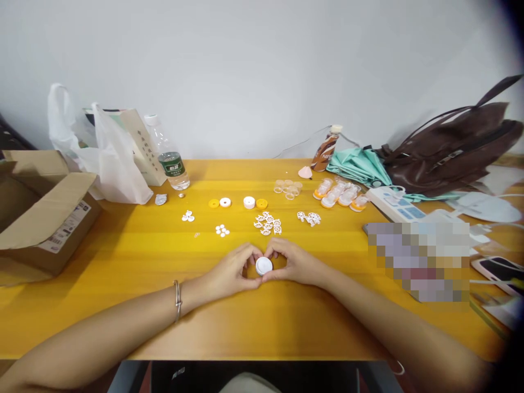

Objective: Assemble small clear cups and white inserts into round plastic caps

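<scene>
Pixelated patch (426,262) over the table's right side — cardboard box (45,224) cut off at left.

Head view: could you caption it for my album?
Left hand and right hand cradle a round white piece at a yellow table, small parts beyond.

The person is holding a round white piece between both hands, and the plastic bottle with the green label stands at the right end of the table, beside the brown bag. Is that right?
Not quite: the head view shows the bottle with the green label on the left, beside the white plastic bag. The round white piece is indeed between both hands.
</scene>
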A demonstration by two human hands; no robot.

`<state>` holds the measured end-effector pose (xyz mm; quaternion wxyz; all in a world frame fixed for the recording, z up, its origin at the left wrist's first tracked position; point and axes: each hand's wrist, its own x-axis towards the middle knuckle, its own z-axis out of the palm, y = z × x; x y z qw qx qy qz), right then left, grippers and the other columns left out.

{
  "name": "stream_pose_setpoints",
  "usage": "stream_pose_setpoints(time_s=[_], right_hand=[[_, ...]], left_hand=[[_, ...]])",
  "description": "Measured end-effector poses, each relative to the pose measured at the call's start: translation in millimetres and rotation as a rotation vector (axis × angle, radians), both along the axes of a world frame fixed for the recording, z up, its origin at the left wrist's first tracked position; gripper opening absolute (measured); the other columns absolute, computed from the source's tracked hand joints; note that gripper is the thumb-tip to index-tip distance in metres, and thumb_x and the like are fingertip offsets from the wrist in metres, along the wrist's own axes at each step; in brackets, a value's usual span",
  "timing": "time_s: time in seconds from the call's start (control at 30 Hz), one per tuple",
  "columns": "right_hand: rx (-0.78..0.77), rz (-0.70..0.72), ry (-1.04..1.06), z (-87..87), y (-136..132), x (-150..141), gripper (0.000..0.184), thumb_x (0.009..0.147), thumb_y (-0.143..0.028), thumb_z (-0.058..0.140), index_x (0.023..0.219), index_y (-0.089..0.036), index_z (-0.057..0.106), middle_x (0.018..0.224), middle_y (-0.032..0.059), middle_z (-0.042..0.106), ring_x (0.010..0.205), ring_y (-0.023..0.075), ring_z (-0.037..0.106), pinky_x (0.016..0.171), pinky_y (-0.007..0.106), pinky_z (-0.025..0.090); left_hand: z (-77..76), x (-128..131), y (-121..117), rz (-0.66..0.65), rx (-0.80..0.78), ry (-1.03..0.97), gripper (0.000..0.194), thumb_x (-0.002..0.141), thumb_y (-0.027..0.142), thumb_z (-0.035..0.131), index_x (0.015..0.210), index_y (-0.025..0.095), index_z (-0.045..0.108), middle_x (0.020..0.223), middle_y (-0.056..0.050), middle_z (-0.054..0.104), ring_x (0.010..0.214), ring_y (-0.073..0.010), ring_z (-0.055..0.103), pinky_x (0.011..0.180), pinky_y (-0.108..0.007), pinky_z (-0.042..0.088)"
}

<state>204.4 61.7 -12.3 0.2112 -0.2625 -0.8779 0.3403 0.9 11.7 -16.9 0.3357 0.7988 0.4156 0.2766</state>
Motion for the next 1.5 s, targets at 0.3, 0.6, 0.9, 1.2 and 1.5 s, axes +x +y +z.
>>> stream_pose_setpoints(time_s=[0.3, 0.6, 0.9, 1.2, 1.5], right_hand=[[0.019, -0.02, 0.047, -1.6, -6, -4, 0.016, 0.071, -0.031, 0.065, 0.078, -0.018, 0.058, 0.076, 0.0013, 0.058, 0.07, 0.0129, 0.052, 0.065, 0.025, 0.042], [0.046, -0.173, 0.225, 7.0, -2, 0, 0.017, 0.071, -0.026, 0.062, 0.085, -0.018, 0.06, 0.079, 0.0027, 0.062, 0.07, 0.0136, 0.055, 0.066, 0.027, 0.046], [0.167, -0.607, 0.155, 8.0, 71, 3, 0.03, 0.075, -0.039, 0.059, 0.095, -0.018, 0.065, 0.088, 0.0056, 0.066, 0.073, 0.0162, 0.058, 0.066, 0.029, 0.047], [0.294, -0.549, -0.031, 3.3, 121, -24, 0.027, 0.074, -0.035, 0.061, 0.092, -0.016, 0.067, 0.086, 0.0076, 0.062, 0.076, 0.0176, 0.054, 0.072, 0.032, 0.044], [0.284, -0.514, -0.068, 1.8, 126, -28, 0.025, 0.071, -0.037, 0.064, 0.085, -0.017, 0.069, 0.075, 0.0053, 0.06, 0.076, 0.0184, 0.052, 0.074, 0.033, 0.042]], left_hand=[[0.1, 6, -3, 0.036, -0.012, -0.058, 0.026, 0.078, 0.031, 0.06, 0.095, 0.018, 0.047, 0.085, -0.001, 0.053, 0.069, -0.0102, 0.046, 0.062, -0.022, 0.04], [0.4, 0, 0, 0.01, -0.044, -0.062, 0.036, 0.073, 0.025, 0.064, 0.103, 0.019, 0.045, 0.09, -0.002, 0.054, 0.08, -0.0134, 0.05, 0.071, -0.026, 0.043], [-0.6, -1, 0, -0.004, -0.014, -0.037, 0.046, 0.075, 0.027, 0.062, 0.116, 0.02, 0.043, 0.099, -0.005, 0.054, 0.09, -0.016, 0.05, 0.078, -0.03, 0.045], [-2.7, -1, 0, -0.001, -0.019, -0.044, 0.047, 0.075, 0.027, 0.062, 0.117, 0.02, 0.043, 0.1, -0.006, 0.054, 0.09, -0.0163, 0.051, 0.076, -0.029, 0.045], [-2.7, -1, 0, 0.002, -0.022, -0.047, 0.048, 0.076, 0.027, 0.062, 0.118, 0.02, 0.042, 0.1, -0.005, 0.054, 0.091, -0.0158, 0.05, 0.077, -0.029, 0.045]])
